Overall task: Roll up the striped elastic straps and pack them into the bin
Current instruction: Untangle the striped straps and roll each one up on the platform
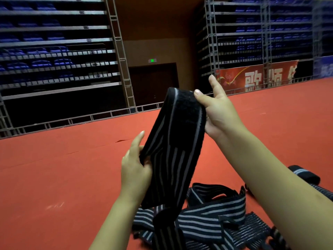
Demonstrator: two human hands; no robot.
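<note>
Red carpet floor (54,177), folded blue bleacher seats (45,64), red banner (255,76), dark doorway (153,83)

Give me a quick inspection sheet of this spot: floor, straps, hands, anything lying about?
Surface: red floor covering.
Job's things: one striped strap held up; loose straps heaped below; a rolled strap lies apart at right. No bin seen.
Clutter: nothing seen.
Hands: left hand grips the strap's lower part; right hand pinches its top end.
Cables: nothing seen.
Surroundings: folded blue seating racks, red banner, dark doorway.
</note>
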